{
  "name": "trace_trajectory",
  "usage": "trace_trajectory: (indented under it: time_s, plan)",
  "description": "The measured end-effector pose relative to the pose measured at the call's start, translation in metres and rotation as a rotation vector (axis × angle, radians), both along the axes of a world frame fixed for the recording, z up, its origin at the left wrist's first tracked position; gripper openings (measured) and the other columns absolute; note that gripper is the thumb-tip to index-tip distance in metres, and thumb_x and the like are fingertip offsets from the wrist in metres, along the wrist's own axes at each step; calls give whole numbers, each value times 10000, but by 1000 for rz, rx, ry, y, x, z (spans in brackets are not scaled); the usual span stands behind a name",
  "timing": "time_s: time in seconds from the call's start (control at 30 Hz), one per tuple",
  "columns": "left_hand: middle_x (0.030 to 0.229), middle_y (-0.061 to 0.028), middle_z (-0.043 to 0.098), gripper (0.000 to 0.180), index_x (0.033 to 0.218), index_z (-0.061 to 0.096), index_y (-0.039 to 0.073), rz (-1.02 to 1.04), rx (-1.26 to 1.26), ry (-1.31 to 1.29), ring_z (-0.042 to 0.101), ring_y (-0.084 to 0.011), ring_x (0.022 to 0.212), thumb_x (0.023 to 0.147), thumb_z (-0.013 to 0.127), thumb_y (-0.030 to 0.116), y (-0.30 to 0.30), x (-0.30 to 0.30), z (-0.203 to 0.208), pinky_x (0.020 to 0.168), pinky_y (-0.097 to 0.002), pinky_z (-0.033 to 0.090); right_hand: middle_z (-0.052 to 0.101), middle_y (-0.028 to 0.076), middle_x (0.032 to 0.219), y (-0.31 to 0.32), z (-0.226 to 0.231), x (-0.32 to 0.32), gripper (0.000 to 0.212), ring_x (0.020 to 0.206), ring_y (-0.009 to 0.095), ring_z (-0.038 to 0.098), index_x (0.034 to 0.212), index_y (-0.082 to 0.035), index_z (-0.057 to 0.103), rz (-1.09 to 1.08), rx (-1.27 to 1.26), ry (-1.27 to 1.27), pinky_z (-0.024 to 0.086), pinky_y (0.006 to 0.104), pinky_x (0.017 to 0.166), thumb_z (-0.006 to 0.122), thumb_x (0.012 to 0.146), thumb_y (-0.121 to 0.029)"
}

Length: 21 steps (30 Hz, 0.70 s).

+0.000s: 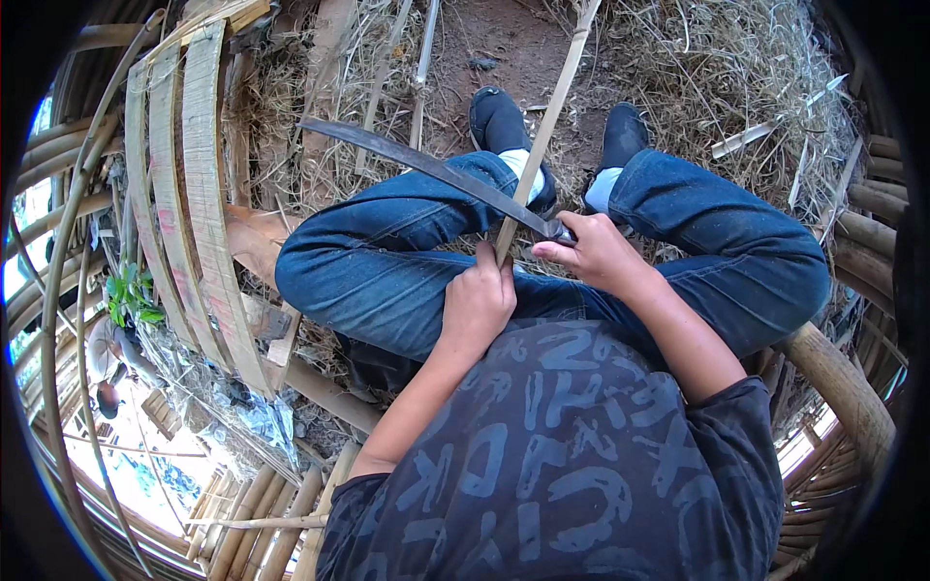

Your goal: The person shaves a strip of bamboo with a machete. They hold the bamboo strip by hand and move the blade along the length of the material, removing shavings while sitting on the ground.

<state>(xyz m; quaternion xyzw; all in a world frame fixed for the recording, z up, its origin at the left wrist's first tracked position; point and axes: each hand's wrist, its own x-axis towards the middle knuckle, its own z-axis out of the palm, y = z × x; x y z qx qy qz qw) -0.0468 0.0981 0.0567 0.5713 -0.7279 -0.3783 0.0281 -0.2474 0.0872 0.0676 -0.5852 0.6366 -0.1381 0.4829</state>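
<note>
The strip (547,126) of pale wood rises from my lap, slants away between my legs and passes just beside my left shoe (497,118). My left hand (480,302) is closed round its near end, thumb pressed along it; whatever of the strip lies inside or behind my fist is hidden. My right hand (596,257), just right of the strip, is wrapped round the handle of a long knife (426,170). The dark blade crosses over the strip a little beyond my left hand, and its tip points well out to the left; I can't tell whether the edge touches the wood. My right shoe (623,136) sits to the strip's right, with dry straw (736,77) farther right. Well left of the strip stand long boards (208,184), and beyond them a green plant (131,295).
</note>
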Motion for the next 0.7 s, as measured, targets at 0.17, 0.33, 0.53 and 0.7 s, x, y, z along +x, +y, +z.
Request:
trace_trajectory:
  time_s: [0.17, 0.33, 0.53, 0.7]
  plan:
    - [561, -227, 581, 224, 987, 470, -50, -34, -38, -33, 613, -395, 524, 887, 532, 141, 2, 2, -12, 466, -482, 503, 576, 242, 595, 1, -11, 7, 665, 621, 423, 607, 680, 25, 585, 48, -110, 179, 486, 468, 561, 573, 812, -626]
    - [545, -199, 583, 229, 995, 484, -55, -99, -78, -130, 625, -360, 510, 886, 520, 144, 2, 1, -17, 451, -451, 515, 577, 200, 553, -1, -37, -3, 707, 554, 385, 608, 628, -24, 586, 173, -230, 444, 489, 466, 528, 530, 769, -714]
    - [521, -165, 572, 186, 938, 474, -28, -117, -149, -175, 621, -333, 487, 911, 493, 155, 3, 1, -25, 429, -421, 511, 570, 187, 557, -6, -58, -14, 737, 576, 381, 608, 649, -29, 577, 219, -266, 494, 479, 464, 532, 534, 713, -763]
    - [515, -159, 566, 188, 902, 461, -12, -96, -149, -169, 619, -332, 487, 926, 489, 172, 2, 1, -24, 426, -418, 506, 573, 175, 572, -12, -71, -20, 730, 574, 368, 608, 625, -41, 549, 205, -425, 485, 471, 447, 523, 541, 697, -767]
